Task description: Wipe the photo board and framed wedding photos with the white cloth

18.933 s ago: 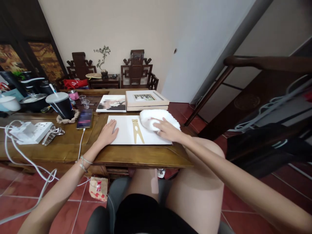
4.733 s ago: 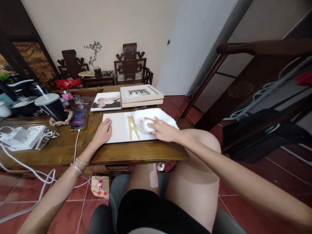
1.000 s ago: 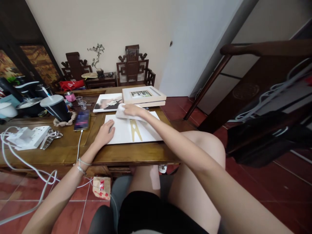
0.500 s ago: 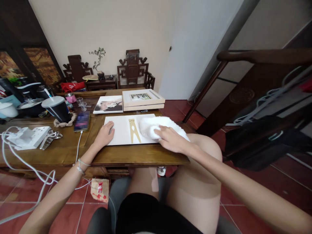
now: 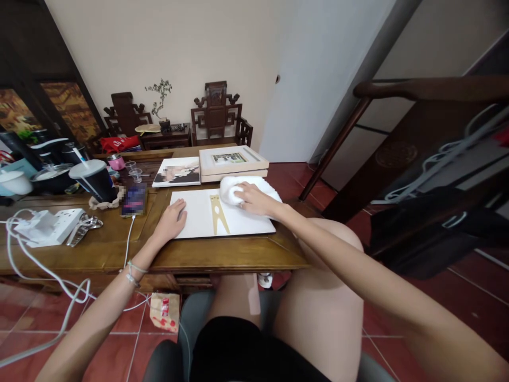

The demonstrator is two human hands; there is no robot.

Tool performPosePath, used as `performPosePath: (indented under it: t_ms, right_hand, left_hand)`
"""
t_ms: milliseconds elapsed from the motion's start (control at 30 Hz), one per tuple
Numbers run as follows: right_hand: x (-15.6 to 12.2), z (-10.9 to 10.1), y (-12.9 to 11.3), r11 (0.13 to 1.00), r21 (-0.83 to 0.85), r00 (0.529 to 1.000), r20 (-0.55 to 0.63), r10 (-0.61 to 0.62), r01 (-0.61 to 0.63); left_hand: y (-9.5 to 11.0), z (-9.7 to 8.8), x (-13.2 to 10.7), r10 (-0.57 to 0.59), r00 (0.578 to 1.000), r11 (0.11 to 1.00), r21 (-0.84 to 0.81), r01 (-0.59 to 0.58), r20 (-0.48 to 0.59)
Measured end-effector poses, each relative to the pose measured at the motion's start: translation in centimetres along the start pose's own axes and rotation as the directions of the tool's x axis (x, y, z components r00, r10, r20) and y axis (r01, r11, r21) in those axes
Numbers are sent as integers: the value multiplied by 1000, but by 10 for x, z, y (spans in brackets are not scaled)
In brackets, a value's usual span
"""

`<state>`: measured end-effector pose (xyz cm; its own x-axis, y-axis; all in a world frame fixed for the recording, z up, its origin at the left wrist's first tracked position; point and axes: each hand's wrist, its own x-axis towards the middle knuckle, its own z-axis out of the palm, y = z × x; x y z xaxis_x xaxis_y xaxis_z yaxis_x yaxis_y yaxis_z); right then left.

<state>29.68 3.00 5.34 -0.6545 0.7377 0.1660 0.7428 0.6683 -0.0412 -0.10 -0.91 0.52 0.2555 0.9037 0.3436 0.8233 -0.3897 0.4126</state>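
A white flat board [image 5: 194, 215] lies on the wooden table in front of me, with a tan, fork-legged figure [image 5: 217, 208] at its middle. My left hand [image 5: 172, 218] rests on the board's left edge, fingers stretched out and flat. My right hand [image 5: 254, 199] grips a white fluffy cloth [image 5: 229, 191] and presses it on the board's upper right part. The cloth's far end spreads past the board's right edge. Part of the cloth is hidden under my fingers.
Behind the board lie a photo panel [image 5: 178, 172] and stacked frames [image 5: 234, 159]. To the left are a phone [image 5: 134, 200] on a cable, a lidded cup with a straw [image 5: 95, 180] and a power strip [image 5: 66, 225]. A paper bag [image 5: 164, 312] is on the floor.
My right hand has moved the cloth left and away from me, from the board's lower right to its upper part. The board's lower right corner now shows. My left hand stays put.
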Motion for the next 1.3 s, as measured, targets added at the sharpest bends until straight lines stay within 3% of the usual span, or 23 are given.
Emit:
performPosePath:
  t_ms: [100, 200, 400, 500, 567, 733, 900, 1000, 1133, 1300]
  right_hand:
    - [15, 9, 7, 1000, 0, 1000, -15, 23, -23]
    - [7, 15, 5, 1000, 7, 1000, -9, -2, 2]
    - [-67, 2, -12, 981, 140, 990, 27, -137, 132]
    - [-98, -18, -16, 976, 198, 991, 80, -104, 86]
    - [-101, -31, -16, 970, 240, 990, 124, -73, 41]
    - [-49, -42, -5, 949, 312, 996, 86, 17, -43]
    - [17, -32, 17, 964, 250, 996, 45, 81, -90]
    - [29, -21, 21, 973, 210, 995, 50, 83, -92]
    - [5, -2, 6, 988, 154, 998, 65, 23, -32]
    - [-63, 3, -29, 973, 122, 978, 43, -203, 196]
  left_hand:
    - [-1, -1, 0, -6, 1000, 1000, -16, 6, -13]
    - [-2, -1, 1, -7, 1000, 1000, -23, 7, -15]
    - [-4, 4, 3, -3, 1000, 1000, 21, 3, 1]
    - [-3, 5, 2, 6, 1000, 1000, 28, -6, 3]
    - [-3, 5, 2, 1, 1000, 1000, 28, -2, 11]
    - [-1, 1, 1, -11, 1000, 1000, 22, 11, 16]
    - [1, -2, 1, -18, 1000, 1000, -4, 18, 6]
    - [1, -2, 1, -10, 1000, 1000, 2, 10, 4]
    - [-1, -1, 2, -5, 1000, 1000, 18, 5, -4]
    - [-2, 3, 2, -16, 1000, 1000, 19, 16, -4]
